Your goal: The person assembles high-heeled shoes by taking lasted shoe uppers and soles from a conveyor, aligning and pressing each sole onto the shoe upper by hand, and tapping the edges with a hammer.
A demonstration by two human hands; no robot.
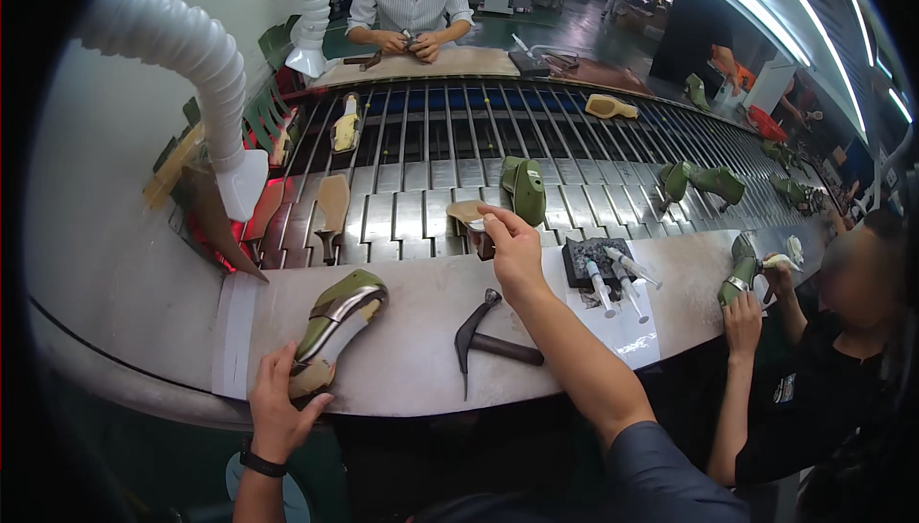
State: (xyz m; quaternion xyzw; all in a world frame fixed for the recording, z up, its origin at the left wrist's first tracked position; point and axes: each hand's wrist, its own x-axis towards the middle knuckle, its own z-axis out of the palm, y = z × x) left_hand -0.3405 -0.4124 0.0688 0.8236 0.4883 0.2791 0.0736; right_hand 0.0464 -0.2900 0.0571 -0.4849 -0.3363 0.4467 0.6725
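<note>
Slatted metal conveyor (397,217) at 12 o'clock, pale worktop (402,360) on its near side. Green shoe last (342,317) in left grip (278,397): fingers and thumb part-curled round its near end, last pointing to 1 o'clock. Shoemaker's hammer (500,346) flat on worktop, 7 o'clock of right grip (517,255). Right grip pinched nearly closed on tan shoe sole (465,209), sticking out to 10 o'clock. Syringes (629,295) at its 4 o'clock.

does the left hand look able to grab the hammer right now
Probably not straight away: the left hand is holding the green shoe, though nothing appears to cover the hammer.
</note>
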